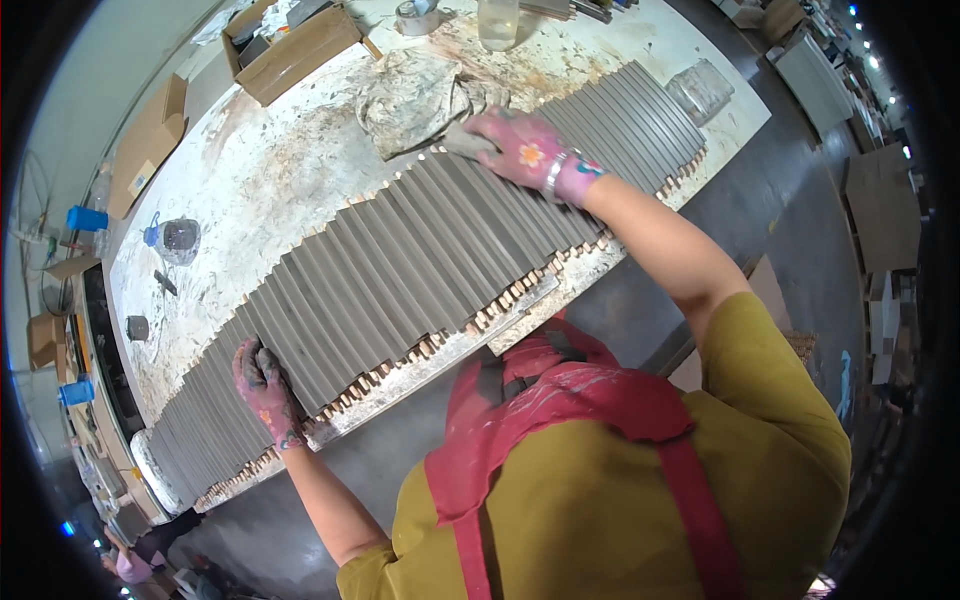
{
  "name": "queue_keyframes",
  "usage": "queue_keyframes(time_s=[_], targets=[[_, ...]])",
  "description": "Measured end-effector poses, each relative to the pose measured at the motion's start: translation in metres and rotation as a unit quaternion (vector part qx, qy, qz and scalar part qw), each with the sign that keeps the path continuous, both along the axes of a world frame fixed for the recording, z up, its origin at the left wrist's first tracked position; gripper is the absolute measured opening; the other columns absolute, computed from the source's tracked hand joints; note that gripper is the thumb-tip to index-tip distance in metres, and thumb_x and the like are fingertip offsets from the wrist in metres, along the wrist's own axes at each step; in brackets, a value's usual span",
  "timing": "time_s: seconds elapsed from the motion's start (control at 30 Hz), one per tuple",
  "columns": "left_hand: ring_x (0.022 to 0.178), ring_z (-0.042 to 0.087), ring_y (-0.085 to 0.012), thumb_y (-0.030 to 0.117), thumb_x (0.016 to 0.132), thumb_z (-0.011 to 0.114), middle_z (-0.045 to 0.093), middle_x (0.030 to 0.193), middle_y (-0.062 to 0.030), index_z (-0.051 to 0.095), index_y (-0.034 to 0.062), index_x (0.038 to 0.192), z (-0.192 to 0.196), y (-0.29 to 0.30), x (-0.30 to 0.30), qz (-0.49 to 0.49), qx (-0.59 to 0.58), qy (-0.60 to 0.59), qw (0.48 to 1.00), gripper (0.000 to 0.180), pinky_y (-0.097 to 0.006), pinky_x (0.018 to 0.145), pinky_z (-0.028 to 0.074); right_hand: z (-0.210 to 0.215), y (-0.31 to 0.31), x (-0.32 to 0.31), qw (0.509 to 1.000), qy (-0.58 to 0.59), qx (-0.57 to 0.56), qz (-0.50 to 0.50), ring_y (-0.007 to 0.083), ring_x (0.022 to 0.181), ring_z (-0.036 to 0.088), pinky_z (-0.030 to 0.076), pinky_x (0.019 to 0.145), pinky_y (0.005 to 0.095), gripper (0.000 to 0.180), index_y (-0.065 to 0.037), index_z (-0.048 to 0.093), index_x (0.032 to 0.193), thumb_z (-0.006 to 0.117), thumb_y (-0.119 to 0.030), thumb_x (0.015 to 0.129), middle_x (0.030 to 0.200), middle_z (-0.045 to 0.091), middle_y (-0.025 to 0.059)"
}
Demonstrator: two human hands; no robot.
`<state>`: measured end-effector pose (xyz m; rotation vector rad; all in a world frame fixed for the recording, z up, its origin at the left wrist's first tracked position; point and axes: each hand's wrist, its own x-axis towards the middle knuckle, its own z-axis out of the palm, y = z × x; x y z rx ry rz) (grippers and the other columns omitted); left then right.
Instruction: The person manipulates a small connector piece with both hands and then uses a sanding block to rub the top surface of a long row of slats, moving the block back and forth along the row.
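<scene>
Left gloved hand [264, 390] on grey strips [390, 270], fingers bent, likely steadying; can't tell if gripping. Strips lie side by side along the table [250, 170] edge, presumably for reach. Right gloved hand [525, 150] at far ends, fingers extended, grip unclear. Crumpled rag [405, 100] just beyond.

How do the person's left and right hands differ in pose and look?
The left hand is over the lower-left part of the grey strips; the right hand is by the strips' far edge, near the crumpled cloth. The left hand's fingers point up the picture, the right hand's toward its left. A shiny band circles the right hand's wrist; none shows on the left hand's. Both wear pink patterned gloves with greyed fingers.
</scene>
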<state>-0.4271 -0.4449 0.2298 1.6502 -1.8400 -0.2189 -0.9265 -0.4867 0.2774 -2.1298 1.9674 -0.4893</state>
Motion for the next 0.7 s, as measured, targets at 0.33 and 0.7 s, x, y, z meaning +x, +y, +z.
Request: queue_keyframes(time_s=[0.33,0.7], targets=[[0.112,0.056,-0.0302,0.015,0.092,0.057,0.059,0.118,-0.0153,0.065,0.0025,0.113,0.002,0.006,-0.004,0.015,0.02,0.049,0.998,0.025,-0.038,0.098,0.042,-0.007,0.125,-0.007,0.994,0.08,0.026,0.062,0.0332,0.109,0.057,0.044,0.095,0.0474,0.045,-0.02,0.055,0.126,0.065,-0.025,0.082,0.12,0.057,0.0119],[0.119,0.051,-0.0326,0.016,0.094,0.054,0.053,0.127,-0.0182,0.06,-0.0032,0.119,0.002,0.006,-0.001,-0.014,0.022,0.016,1.0,0.032,-0.039,0.104,0.037,-0.014,0.12,-0.017,0.999,0.044,-0.016,0.015,0.0296,0.099,0.063,0.046,0.095,0.0434,0.044,-0.017,0.055,0.125,0.065,-0.027,0.083,0.12,0.059,0.0117]])
